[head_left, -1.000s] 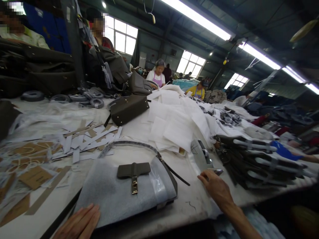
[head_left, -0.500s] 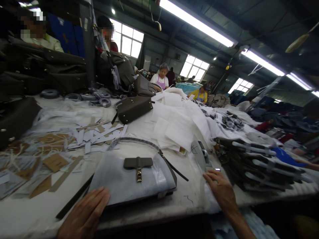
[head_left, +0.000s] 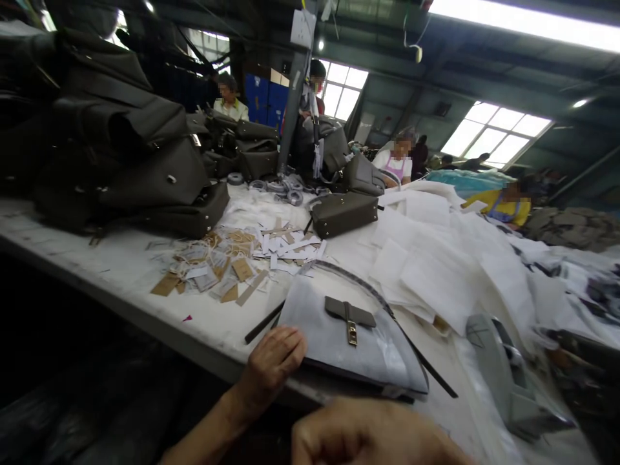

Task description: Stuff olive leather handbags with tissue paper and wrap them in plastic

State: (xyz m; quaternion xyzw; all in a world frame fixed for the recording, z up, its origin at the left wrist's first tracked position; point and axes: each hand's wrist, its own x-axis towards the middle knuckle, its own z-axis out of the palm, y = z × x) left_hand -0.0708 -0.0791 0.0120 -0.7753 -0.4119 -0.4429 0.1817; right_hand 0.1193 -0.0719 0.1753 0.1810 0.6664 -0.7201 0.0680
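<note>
A handbag wrapped in pale grey tissue (head_left: 339,342), with an olive clasp tab and a brass buckle on its front, lies near the table's front edge. My left hand (head_left: 274,361) rests on its near-left corner with the fingers curled onto the wrapping. My right hand (head_left: 358,433) is very close to the camera at the bottom edge, bunched into a fist. What it holds, if anything, is hidden. A thin dark strap (head_left: 264,321) sticks out from under the bag to the left.
A grey tape dispenser (head_left: 504,378) stands to the right. White tissue sheets (head_left: 436,265) are heaped behind the bag. Paper tags (head_left: 217,271) lie scattered at left, beside a pile of dark bags (head_left: 121,168). An olive bag (head_left: 343,213) sits further back. Other people work at the far side.
The view has swung left and down. My right hand left the table by the tape dispenser and came up close, closed. My left hand's fingers went from flat to curled on the bag's corner.
</note>
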